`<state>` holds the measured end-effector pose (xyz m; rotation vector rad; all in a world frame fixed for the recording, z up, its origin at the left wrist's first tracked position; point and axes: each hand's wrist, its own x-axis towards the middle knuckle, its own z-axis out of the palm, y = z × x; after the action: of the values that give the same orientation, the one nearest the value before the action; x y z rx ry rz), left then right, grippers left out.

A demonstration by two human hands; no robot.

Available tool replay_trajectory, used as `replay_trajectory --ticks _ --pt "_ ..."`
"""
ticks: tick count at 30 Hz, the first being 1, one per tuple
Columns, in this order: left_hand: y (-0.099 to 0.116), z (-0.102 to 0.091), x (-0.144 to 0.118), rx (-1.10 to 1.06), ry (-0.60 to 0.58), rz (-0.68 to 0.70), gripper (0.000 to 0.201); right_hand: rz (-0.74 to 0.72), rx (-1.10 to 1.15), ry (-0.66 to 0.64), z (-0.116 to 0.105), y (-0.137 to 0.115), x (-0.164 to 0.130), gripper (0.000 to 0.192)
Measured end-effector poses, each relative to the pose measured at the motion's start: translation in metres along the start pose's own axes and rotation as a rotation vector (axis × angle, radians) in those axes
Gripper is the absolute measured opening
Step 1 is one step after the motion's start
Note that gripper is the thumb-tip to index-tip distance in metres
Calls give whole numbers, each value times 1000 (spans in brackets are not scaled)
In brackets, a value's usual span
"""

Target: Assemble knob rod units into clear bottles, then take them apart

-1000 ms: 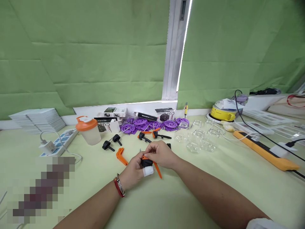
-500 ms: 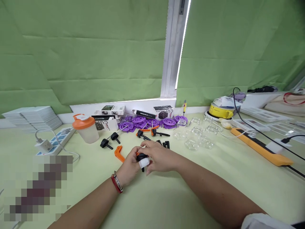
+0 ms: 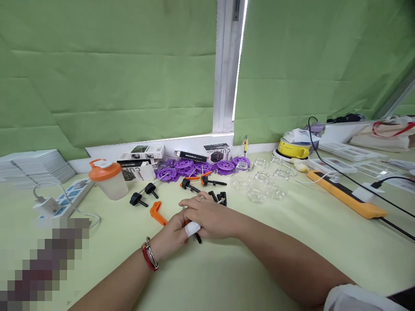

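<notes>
Right of one orange, angled plastic bracket [image 3: 156, 211], my left hand [image 3: 173, 235] grips one black, stemmed plastic part [image 3: 198, 238]; my right hand [image 3: 212, 216] covers it, grip hidden. Two black, round-headed knobs [image 3: 135, 198] lie beyond the bracket.

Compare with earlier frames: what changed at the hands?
The right hand moved from pinching the orange-black part to spreading over it and the left hand, which stays around it; the part is mostly hidden. Purple discs, clear glasses, shaker bottle stayed.

Black part [image 3: 198, 238] partly hidden by hands [image 3: 212, 216]; white stack [image 3: 39, 167] cropped left.
</notes>
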<state>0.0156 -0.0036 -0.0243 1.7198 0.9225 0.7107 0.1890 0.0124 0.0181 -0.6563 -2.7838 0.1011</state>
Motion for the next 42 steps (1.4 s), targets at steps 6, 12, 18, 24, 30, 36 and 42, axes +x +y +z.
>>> replay_trajectory --ticks 6,12,18,24,30,36,42 --pt "-1 0 0 49 -5 -27 27 -29 -91 -42 -3 -3 0 21" --pt "1 -1 -2 59 -26 -44 27 -32 -95 -48 -3 -1 -1 22" --pt "3 1 -2 -52 -25 -101 26 -25 -103 -15 5 -1 -2 22" --pt "-1 0 1 -289 98 -107 27 137 35 197 -6 16 -2 20" --pt "-5 -7 7 -473 331 -99 27 1017 239 301 8 73 -32 20" --pt "-10 -12 12 -489 517 -101 31 1186 269 169 36 92 -50 37" --pt "-16 -14 14 -479 577 -61 33 1239 193 185 39 97 -45 34"
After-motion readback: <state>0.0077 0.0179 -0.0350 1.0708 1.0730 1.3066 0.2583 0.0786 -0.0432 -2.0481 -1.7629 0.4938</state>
